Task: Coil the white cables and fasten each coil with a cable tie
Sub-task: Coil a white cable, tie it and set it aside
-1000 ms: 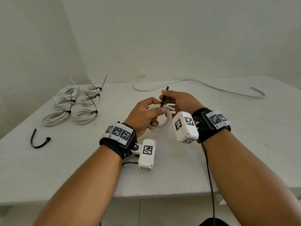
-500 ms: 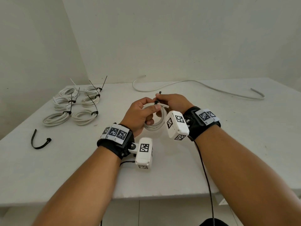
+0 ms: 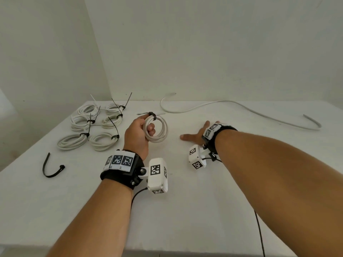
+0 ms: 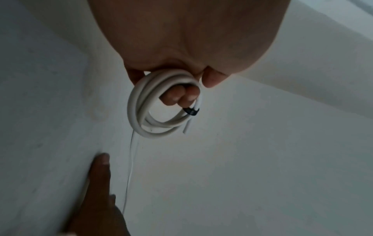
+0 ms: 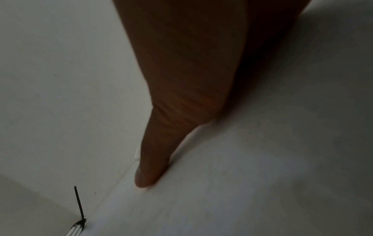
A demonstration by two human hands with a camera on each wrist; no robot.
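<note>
My left hand (image 3: 146,124) holds a small coil of white cable (image 3: 157,136) above the table, fingers curled through its ring. A black cable tie (image 3: 152,115) sits tight round the coil's top, by my thumb. The left wrist view shows the same coil (image 4: 141,111), the tie (image 4: 191,111) and my fingertips (image 4: 181,95) inside the ring. My right hand (image 3: 196,133) lies open on the table to the right of the coil, holding nothing; its thumb (image 5: 153,159) points along the tabletop. A long loose white cable (image 3: 241,108) lies across the table's far right.
Several tied white coils (image 3: 92,127) with upright black tie tails lie grouped at the far left; one of them (image 5: 77,228) shows in the right wrist view. A loose black cable tie (image 3: 50,167) lies near the left edge. The white table (image 3: 185,210) meets white walls behind.
My right hand has let go of the tie's tail and moved right, down onto the table. My left hand has carried the tied coil up and to the left.
</note>
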